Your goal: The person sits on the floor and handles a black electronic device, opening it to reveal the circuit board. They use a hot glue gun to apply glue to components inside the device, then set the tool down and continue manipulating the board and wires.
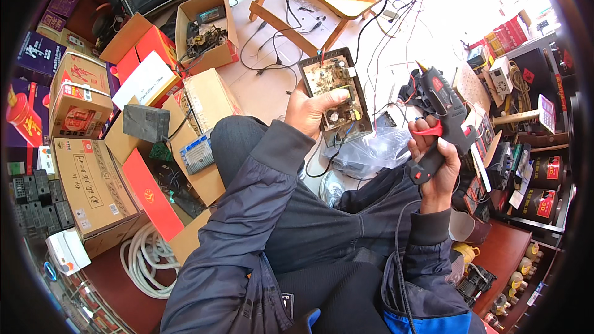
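Roughly at the picture's centre, a little toward one o'clock, sits an open black case with a green circuit board [337, 96] inside it, tilted and held up over the person's lap. The left hand [307, 111] grips its left edge, fingers wrapped behind and the thumb laid across the board's face, so that hand is closed on the case. At three o'clock from the board, well apart from it, the right hand [436, 167] is clenched around the handle of a black glue gun [442, 117] with a red trigger, one finger on the trigger; the nozzle points up toward twelve o'clock. A black cord [399, 241] runs down from the gun's handle toward six o'clock across the dark jacket sleeve. Between the two hands, just below the board, lies a crumpled clear plastic bag [377, 151]. Farther out at twelve o'clock stands a wooden stool [309, 15] carrying another black device, with thin wires trailing over the pale floor. At nine to ten o'clock are stacked cardboard boxes [93, 179], one open box holding loose parts, and at seven o'clock a coil of white hose [145, 260]. At three o'clock a cluttered shelf [526, 148] holds small boxed goods.
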### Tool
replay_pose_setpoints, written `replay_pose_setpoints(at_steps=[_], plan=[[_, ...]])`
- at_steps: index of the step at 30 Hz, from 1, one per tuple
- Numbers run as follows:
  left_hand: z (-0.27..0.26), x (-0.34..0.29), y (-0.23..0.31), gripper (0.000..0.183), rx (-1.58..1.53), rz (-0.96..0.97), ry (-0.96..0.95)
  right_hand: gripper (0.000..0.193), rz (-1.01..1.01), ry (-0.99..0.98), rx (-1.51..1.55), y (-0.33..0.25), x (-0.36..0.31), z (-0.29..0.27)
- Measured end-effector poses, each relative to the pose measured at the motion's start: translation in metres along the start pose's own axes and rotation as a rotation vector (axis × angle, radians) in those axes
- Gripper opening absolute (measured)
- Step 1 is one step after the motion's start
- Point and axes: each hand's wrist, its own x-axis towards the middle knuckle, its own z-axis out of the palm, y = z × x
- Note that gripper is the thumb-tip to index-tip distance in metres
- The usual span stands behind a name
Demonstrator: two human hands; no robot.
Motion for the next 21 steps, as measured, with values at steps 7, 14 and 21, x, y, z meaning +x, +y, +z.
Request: replay_pose_setpoints(at_steps=[7, 14, 21], plan=[[-0.011, 0.009, -0.010, 0.040, -0.020, 0.035, 0.064, 0.058, 0.017, 0.034, -0.119, 0.001, -0.004, 0.015], [-0.022, 0.015, -0.016, 0.041, 0.001, 0.054, 0.166, 0.051, -0.024, -0.061, -0.633, 0.010, -0.020, 0.031], [-0.014, 0.013, -0.015, 0.034, 0.069, 0.073, 0.219, 0.035, 0.008, -0.042, -0.941, 0.024, -0.024, 0.040]])
